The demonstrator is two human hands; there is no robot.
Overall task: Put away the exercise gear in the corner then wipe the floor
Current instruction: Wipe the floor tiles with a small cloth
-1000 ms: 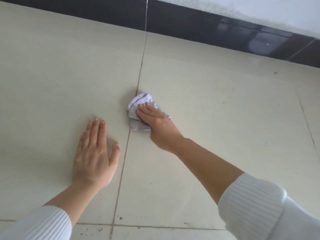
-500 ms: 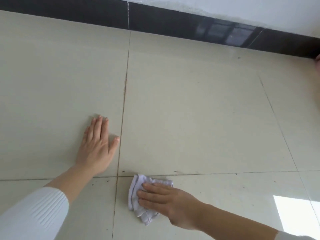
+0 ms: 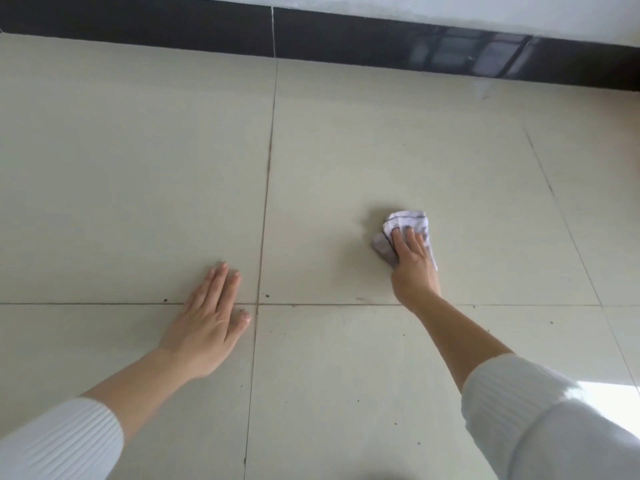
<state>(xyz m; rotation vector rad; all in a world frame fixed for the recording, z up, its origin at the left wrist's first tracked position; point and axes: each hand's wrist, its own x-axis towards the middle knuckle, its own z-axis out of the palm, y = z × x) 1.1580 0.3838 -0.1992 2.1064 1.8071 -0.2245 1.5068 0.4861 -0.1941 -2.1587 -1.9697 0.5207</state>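
We are looking down at a pale tiled floor (image 3: 138,168) that runs up to a dark glossy skirting (image 3: 173,26) under a white wall (image 3: 450,8). Our left hand (image 3: 207,317) lies flat on the floor, palm down, fingers straight and close together, holding nothing. It rests across the horizontal grout line (image 3: 104,304), with the thumb tip just beside the spot where that line meets the vertical grout line (image 3: 266,188). Our right hand (image 3: 414,268) is well apart from it, reaching forward onto the farther tile to the right of the vertical line, with its wrist over the horizontal one. Under this hand is the cloth (image 3: 407,223), a crumpled white and grey rag lying on the floor. It sticks out ahead of the fingertips and on both sides of the hand. The fingers are laid over its top, close together and only slightly bent, pressing it down against the tile. The thumb is hidden, so we cannot tell whether it also pinches the fabric. Both forearms are bare, with ribbed white sleeves pushed up: the left sleeve (image 3: 59,441) at the lower left corner, the right sleeve (image 3: 519,410) at the lower right. Small dark specks (image 3: 165,300) sit along the horizontal grout line and on the near tiles, and a bright patch of light (image 3: 609,400) falls on the floor beside the right sleeve.
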